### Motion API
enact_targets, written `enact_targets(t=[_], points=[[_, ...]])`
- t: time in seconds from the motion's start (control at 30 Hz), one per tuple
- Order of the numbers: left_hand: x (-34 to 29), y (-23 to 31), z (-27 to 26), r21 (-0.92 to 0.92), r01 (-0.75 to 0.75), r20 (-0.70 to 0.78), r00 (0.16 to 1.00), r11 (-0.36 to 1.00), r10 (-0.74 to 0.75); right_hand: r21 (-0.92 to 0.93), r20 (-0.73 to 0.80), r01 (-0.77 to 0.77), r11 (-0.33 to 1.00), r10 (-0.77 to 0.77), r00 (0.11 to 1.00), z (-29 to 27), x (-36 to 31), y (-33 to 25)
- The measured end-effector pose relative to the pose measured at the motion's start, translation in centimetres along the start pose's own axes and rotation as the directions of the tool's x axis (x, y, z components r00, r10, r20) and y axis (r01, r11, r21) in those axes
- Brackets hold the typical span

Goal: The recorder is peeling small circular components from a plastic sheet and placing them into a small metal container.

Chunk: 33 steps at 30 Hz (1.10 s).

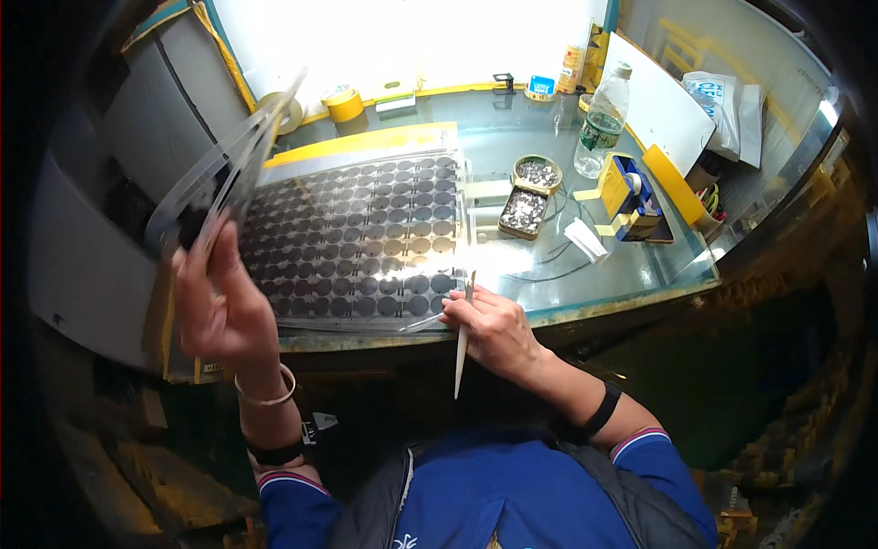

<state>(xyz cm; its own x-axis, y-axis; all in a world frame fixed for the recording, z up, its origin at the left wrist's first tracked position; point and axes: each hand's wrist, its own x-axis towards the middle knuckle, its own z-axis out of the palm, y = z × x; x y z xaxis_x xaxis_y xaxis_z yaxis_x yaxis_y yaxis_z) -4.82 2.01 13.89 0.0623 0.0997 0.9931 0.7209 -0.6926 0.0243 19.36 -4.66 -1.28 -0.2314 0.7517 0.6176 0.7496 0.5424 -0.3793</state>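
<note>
My left hand (219,297) is raised at the left, fingers pinched on a clear plastic sheet (240,151) that stands up on edge and is smeared by motion. Below and beside it lies a panel with rows of dark round discs (366,233) under a clear, shiny cover. At the panel's near right corner, my right hand (494,331) is closed round a slim, pale-handled tool (462,357), its narrow brownish end up and its tapered end down. The fingers of this hand rest close to the panel's edge; whether they touch it I cannot tell.
Right of the panel, two small containers (524,210) hold silvery bits. Beyond are a tape dispenser (631,201), a plastic bottle (604,123) and white strips (585,240). Yellow tape (344,104) stands along the back, before a bright light panel (402,41). The glass tabletop's near edge (631,300) curves rightward.
</note>
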Motion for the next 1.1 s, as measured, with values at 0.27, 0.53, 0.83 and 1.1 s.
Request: enact_targets(t=[0.27,0.53,0.83,1.1], points=[[-6.0,-1.4,-2.1,0.105,0.124,0.125,0.983,0.987,-0.137,0.299,0.056,-0.081,0.951,0.067,0.996,-1.0,1.1,0.3],[-14.4,3.6,-3.2,-0.283,0.41,0.323,0.892,0.867,-0.316,0.818,0.528,-0.571,-0.07,0.488,0.696,-1.8,7.1,-1.9],[-15.5,3.4,-5.7,-0.358,0.435,0.383,0.876,0.826,-0.295,0.894,0.445,-0.259,-0.365,0.657,0.609,-0.4,9.4,0.4],[-15.7,2.5,-4.9,-0.267,0.359,0.247,0.922,0.894,-0.297,0.907,0.4,-0.174,-0.384,0.651,0.645,-1.4,8.6,1.2]])
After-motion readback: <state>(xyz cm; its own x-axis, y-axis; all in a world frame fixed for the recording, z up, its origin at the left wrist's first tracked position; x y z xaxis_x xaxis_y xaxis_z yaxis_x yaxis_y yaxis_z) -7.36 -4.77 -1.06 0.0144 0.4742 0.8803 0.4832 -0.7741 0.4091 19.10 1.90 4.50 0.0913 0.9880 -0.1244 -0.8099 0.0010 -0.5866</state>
